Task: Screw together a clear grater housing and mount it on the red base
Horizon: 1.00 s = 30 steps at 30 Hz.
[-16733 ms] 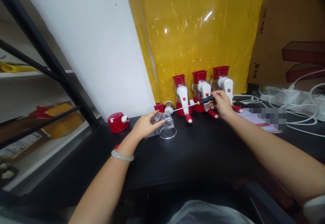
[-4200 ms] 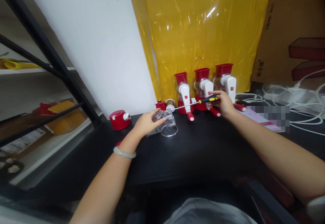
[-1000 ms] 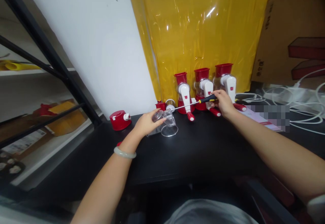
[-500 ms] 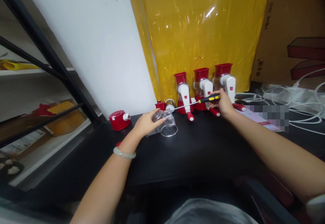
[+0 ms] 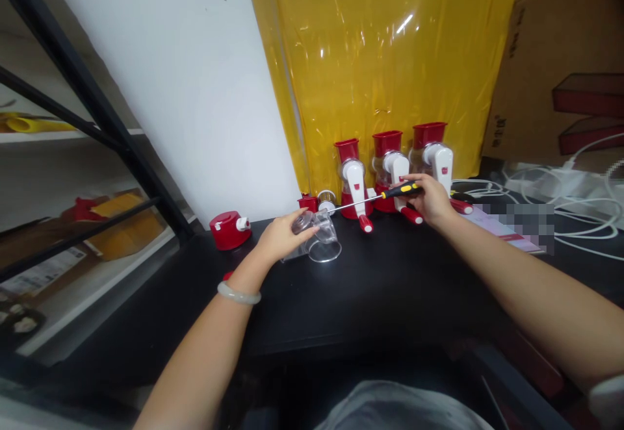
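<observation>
My left hand [image 5: 283, 238] is closed around a clear plastic grater body [image 5: 325, 248], which lies on its side on the black table. In my right hand [image 5: 429, 197] is a screwdriver [image 5: 402, 189] with a black and yellow handle, its fingers wrapped round the grip. The long metal shaft points left, and its tip meets the upper end of the clear body. Just behind that lie a drum blade [image 5: 326, 197] and a red hopper [image 5: 307, 205]. A red base [image 5: 231, 230] with a white knob stands left of my left hand.
Three red and white rotary graters [image 5: 355, 180] stand in a row at the back, their crank handles facing me. Right of them lie a printed booklet [image 5: 507, 228] and white cables [image 5: 580, 202]. A black-framed shelf [image 5: 88, 102] rises at the left; a yellow-wrapped package [image 5: 385, 60] stands behind.
My right hand has shifted very slightly on the screwdriver handle, its fingers turning a little. The left hand and the clear grater body stay in place.
</observation>
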{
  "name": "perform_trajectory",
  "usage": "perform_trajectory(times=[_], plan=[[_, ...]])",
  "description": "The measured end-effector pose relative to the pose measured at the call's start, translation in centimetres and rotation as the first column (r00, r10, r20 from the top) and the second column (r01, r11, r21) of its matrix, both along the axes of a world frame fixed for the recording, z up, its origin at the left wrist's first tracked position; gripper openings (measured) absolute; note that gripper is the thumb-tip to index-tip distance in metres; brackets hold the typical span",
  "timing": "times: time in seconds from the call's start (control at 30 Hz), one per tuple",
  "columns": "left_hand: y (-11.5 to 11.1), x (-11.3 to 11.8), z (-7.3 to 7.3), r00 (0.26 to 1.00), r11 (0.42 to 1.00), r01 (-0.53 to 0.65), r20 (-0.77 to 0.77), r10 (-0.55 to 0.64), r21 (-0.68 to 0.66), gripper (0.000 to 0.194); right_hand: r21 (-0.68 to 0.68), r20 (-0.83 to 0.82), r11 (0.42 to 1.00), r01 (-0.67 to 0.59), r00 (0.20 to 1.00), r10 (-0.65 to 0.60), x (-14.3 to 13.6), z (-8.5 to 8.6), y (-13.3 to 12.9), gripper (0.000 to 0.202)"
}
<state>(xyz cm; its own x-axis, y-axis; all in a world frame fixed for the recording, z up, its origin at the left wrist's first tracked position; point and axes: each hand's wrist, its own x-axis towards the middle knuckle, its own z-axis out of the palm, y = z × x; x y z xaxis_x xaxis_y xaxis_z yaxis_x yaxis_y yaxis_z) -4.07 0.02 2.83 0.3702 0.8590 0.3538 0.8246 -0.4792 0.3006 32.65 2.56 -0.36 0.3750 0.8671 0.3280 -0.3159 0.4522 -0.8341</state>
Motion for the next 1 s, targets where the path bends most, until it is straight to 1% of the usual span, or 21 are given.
perform_trajectory(times=[0.2,0.3,0.4,0.5,0.57,0.67,0.77,0.87,1.0], plan=[[0.26,-0.17,-0.19,1.000,1.000,-0.001,-0.023,0.001,0.014,0.073,-0.042,0.014,0.997,0.065,0.998,-0.064,0.27,0.06,0.13,0.005],[0.25,-0.17,-0.21,1.000,1.000,0.001,-0.021,-0.001,0.017,0.073,-0.073,0.080,0.995,0.066,0.995,-0.060,0.31,-0.08,0.14,0.016],[0.21,-0.13,-0.15,1.000,1.000,0.003,-0.017,-0.003,0.015,0.073,-0.042,0.150,0.994,0.104,0.984,-0.096,0.29,-0.40,0.21,0.028],[0.19,-0.12,-0.11,1.000,1.000,0.006,-0.016,-0.006,0.008,0.073,-0.024,0.189,0.990,0.141,0.973,-0.134,0.33,-0.68,0.35,0.033],[0.19,-0.11,-0.10,1.000,1.000,0.008,-0.015,-0.008,0.012,0.073,-0.028,0.163,0.990,0.135,0.978,-0.128,0.41,-0.73,0.41,0.030],[0.14,-0.08,-0.13,1.000,1.000,0.009,-0.013,-0.009,0.020,0.073,-0.007,0.075,0.999,0.054,0.996,-0.053,0.49,-0.58,0.33,0.019],[0.08,-0.07,-0.15,1.000,1.000,0.002,-0.018,-0.002,0.020,0.072,0.025,-0.006,0.999,-0.027,1.000,0.028,0.41,-0.36,0.08,0.021],[0.10,-0.09,-0.15,1.000,1.000,0.005,-0.022,-0.005,0.021,0.072,0.029,-0.053,0.999,-0.046,0.998,0.047,0.23,-0.16,-0.13,0.025],[0.18,-0.11,-0.15,1.000,1.000,0.015,-0.016,-0.015,0.019,0.073,0.022,-0.076,0.999,-0.043,0.996,0.045,0.07,0.06,-0.15,0.023]])
